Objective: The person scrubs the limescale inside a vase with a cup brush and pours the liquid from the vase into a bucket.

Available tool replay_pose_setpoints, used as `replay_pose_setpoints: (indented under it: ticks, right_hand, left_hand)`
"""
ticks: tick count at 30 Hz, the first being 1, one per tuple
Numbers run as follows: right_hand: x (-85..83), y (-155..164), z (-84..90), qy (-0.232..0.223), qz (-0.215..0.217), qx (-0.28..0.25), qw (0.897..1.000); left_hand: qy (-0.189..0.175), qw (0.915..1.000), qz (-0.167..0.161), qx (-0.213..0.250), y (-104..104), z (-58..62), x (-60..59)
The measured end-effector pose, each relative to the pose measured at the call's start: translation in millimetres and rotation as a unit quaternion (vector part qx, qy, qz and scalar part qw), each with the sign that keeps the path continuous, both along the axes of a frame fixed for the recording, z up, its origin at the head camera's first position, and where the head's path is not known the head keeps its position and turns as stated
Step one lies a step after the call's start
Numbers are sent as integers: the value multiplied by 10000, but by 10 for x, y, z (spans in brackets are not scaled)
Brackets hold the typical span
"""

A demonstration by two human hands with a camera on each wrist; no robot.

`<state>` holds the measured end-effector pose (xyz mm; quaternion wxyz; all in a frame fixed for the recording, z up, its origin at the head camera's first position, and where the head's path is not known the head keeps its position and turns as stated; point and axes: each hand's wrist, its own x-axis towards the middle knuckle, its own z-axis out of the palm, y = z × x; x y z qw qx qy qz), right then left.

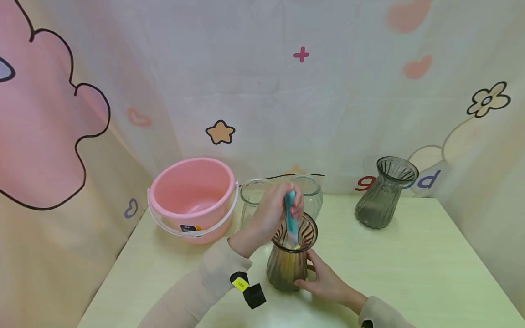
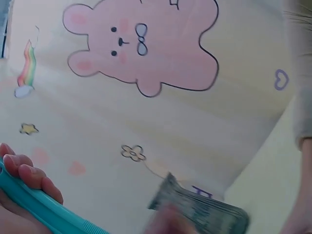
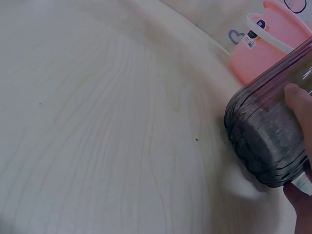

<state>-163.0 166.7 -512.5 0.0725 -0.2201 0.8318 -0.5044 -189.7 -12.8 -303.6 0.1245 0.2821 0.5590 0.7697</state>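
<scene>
The right hand (image 1: 326, 280) wraps its fingers around the brown vase (image 1: 289, 257), steadying it while the left hand (image 1: 272, 212) grips the teal brush (image 1: 290, 218) dipped inside.

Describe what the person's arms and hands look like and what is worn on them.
Both hands are bare, no gloves or rings visible. The left hand comes out of a cream long sleeve with a ribbed cuff; a black device with a yellow label is strapped at that wrist. The right hand has a matching cream sleeve, with a dark bit at its cuff.
</scene>
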Motion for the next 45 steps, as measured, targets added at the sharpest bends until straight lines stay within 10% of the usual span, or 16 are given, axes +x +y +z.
replay_pose_setpoints:
  ticks: [6,11,17,28,45]
  right_hand:
    - [10,-19,-1,53,-156,-18,9999]
    - [36,-37,-27,359,-216,5,9991]
    - [32,-49,-27,371,-476,-53,9982]
    - [22,-89,-72,473,-759,9,9960]
    - [-13,67,-4,-138,345,-98,9993]
  left_hand:
    - [221,9993,-72,308,-94,381,-24]
    - [132,9985,-125,514,-123,452,-44]
    - [146,9979,-114,613,-73,323,-46]
    - [-651,9977,-131,-126,82,-280,-78]
    - [-432,9989,155,11,75,-324,-46]
